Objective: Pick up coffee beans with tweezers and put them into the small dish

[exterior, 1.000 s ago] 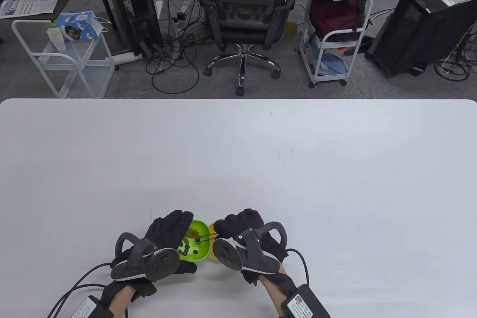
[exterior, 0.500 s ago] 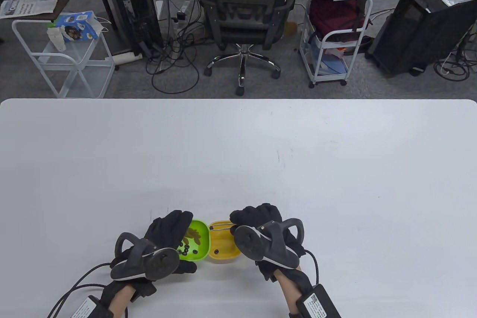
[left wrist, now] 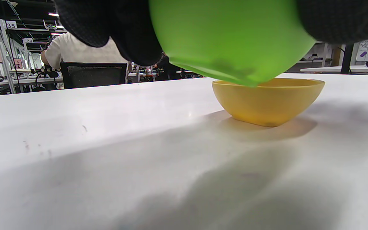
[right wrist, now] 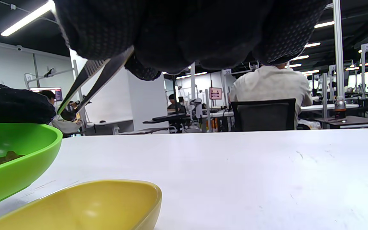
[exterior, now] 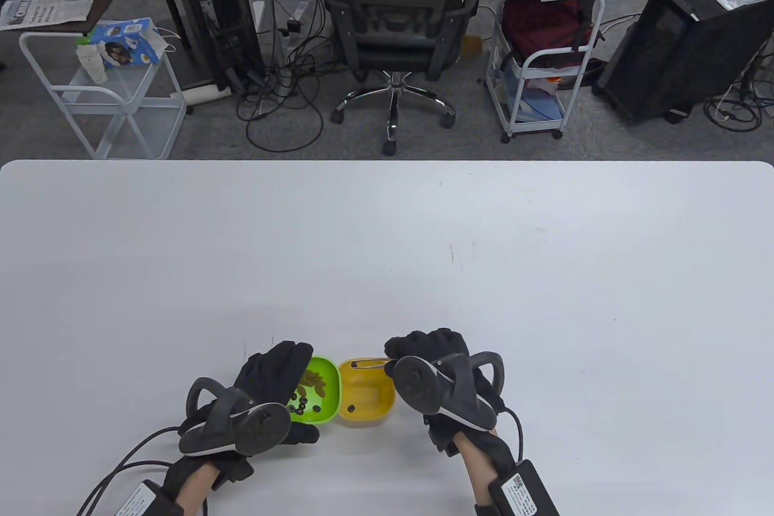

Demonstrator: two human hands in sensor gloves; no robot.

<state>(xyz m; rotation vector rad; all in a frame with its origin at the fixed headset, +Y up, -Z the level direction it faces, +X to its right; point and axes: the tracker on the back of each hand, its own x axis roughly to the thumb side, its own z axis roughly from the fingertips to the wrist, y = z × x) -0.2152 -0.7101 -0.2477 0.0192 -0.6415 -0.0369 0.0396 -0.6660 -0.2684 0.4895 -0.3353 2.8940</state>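
My left hand [exterior: 275,380] grips the green dish [exterior: 319,390] and holds it tilted, its base lifted off the table in the left wrist view [left wrist: 228,38]. Several dark coffee beans [exterior: 300,404] lie in it. The yellow dish [exterior: 366,398] stands right beside it with one bean [exterior: 351,406] inside. My right hand [exterior: 426,352] pinches the metal tweezers [exterior: 369,364], which reach left over the yellow dish's far rim. In the right wrist view the tweezers [right wrist: 91,84] hold a dark bean [right wrist: 67,114] at their tips.
The white table [exterior: 484,262] stretches far beyond and to both sides of the dishes. Glove cables [exterior: 121,461] trail off the near edge. An office chair [exterior: 396,14] and carts stand on the floor past the far edge.
My right hand moved right, drawing the tweezers out of the green dish to over the yellow dish's far rim. The left hand and green dish stayed put.
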